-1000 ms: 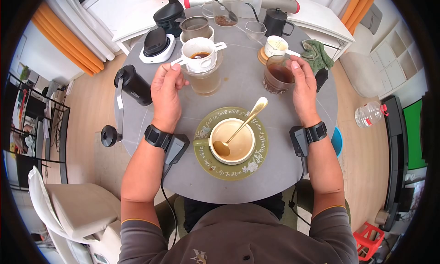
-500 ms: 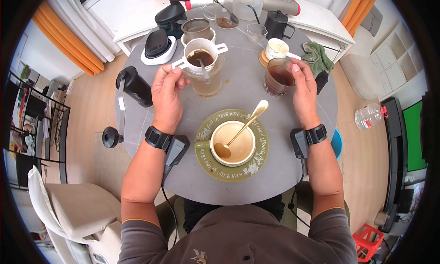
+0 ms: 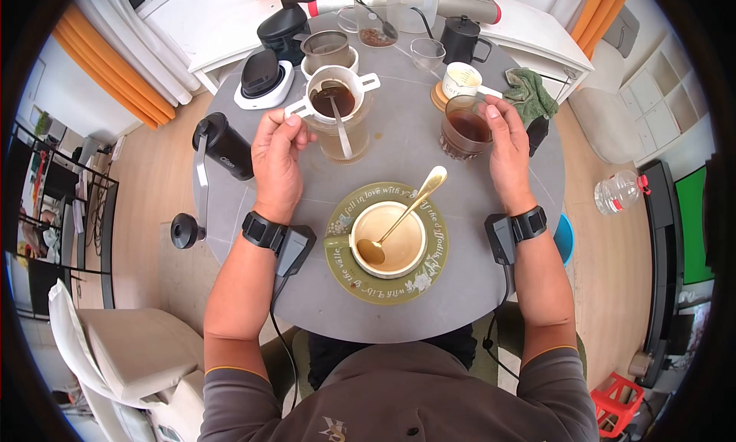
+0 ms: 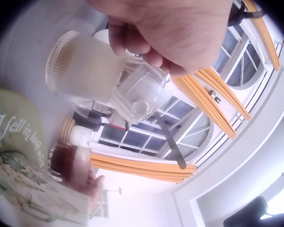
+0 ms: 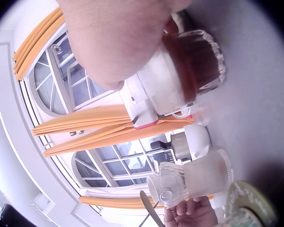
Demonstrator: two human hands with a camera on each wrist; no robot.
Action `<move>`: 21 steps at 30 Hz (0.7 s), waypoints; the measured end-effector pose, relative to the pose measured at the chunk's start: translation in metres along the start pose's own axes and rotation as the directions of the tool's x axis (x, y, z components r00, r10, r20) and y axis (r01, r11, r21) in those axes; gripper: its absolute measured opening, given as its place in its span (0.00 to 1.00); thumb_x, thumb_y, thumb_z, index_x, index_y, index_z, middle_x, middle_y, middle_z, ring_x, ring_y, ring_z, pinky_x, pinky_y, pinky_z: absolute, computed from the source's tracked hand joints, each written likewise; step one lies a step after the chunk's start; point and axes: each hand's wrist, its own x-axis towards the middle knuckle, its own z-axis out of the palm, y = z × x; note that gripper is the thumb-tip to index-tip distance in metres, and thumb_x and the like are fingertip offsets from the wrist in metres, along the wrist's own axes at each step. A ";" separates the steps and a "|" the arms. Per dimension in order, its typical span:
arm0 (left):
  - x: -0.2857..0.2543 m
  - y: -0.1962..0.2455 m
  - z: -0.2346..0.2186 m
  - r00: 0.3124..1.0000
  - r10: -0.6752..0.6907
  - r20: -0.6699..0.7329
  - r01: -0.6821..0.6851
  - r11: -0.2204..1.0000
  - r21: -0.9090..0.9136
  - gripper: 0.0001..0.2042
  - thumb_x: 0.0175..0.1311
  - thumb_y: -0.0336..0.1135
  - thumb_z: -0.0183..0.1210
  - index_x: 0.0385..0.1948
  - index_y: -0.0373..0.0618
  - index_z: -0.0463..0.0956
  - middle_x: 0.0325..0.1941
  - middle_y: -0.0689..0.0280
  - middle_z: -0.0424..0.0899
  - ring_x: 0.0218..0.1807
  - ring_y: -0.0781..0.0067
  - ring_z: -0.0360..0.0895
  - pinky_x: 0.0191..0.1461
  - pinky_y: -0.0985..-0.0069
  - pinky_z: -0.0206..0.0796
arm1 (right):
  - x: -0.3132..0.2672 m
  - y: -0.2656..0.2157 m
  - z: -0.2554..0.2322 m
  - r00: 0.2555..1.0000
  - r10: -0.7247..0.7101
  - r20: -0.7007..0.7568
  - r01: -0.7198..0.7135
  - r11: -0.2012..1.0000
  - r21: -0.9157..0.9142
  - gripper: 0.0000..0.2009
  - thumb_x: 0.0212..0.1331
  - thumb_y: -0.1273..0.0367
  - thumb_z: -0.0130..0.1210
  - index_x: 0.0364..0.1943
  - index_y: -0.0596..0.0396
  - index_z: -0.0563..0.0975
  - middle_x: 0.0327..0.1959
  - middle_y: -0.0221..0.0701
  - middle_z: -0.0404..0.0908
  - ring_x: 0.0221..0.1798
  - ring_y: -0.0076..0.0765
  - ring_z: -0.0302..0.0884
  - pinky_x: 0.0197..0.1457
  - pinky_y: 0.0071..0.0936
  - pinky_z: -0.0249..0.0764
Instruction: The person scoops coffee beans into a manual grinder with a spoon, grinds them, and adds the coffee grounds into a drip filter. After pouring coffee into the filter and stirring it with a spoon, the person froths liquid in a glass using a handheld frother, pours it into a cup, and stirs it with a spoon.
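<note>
- Across the grey stone-look desk, a black cylindrical grinder with a long metal crank leans outside my left hand, near the wrist.
- Behind it sits a white-based black device; a lidded black machine stands farther back.
- A crumpled green cloth lies beyond my right hand, just beside a white printed cup and round wooden coaster, crowding that reach.
- Between my forearms, a round green saucer with white lettering takes up the near middle.
- My left hand's grip is closed in a pinch on one side handle of the white two-handled dripper, which sits over a ribbed, frosted clear vessel. Dark liquid fills its bowl; a silver spoon leans out toward me.
- My right hand's grip is curled on the outer side of a clear glass tumbler holding reddish-brown liquid.
- On the saucer, a cream-lined cup holds a gold spoon.
- At the back, a clear glass jug contains brown matter and a dark spoon; beside it stand a small clear glass and a matte black kettle.
</note>
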 end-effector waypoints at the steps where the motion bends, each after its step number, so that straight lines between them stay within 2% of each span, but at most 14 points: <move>1: 0.000 0.000 0.000 1.000 0.001 0.000 -0.001 1.000 0.000 0.05 0.76 0.33 0.54 0.37 0.44 0.74 0.29 0.72 0.73 0.33 0.82 0.67 0.50 0.74 0.72 | 0.000 0.000 0.000 1.000 0.000 0.000 0.000 1.000 0.000 0.25 0.76 0.54 0.52 0.63 0.62 0.74 0.58 0.43 0.82 0.65 0.34 0.74 0.73 0.30 0.62; 21: -0.001 -0.001 -0.002 1.000 -0.003 -0.003 0.003 0.999 0.049 0.06 0.77 0.35 0.55 0.38 0.44 0.75 0.30 0.72 0.73 0.33 0.83 0.67 0.48 0.75 0.73 | -0.001 0.000 0.001 1.000 0.002 0.001 -0.002 1.000 0.011 0.25 0.76 0.54 0.51 0.63 0.63 0.74 0.58 0.44 0.81 0.66 0.33 0.74 0.73 0.29 0.62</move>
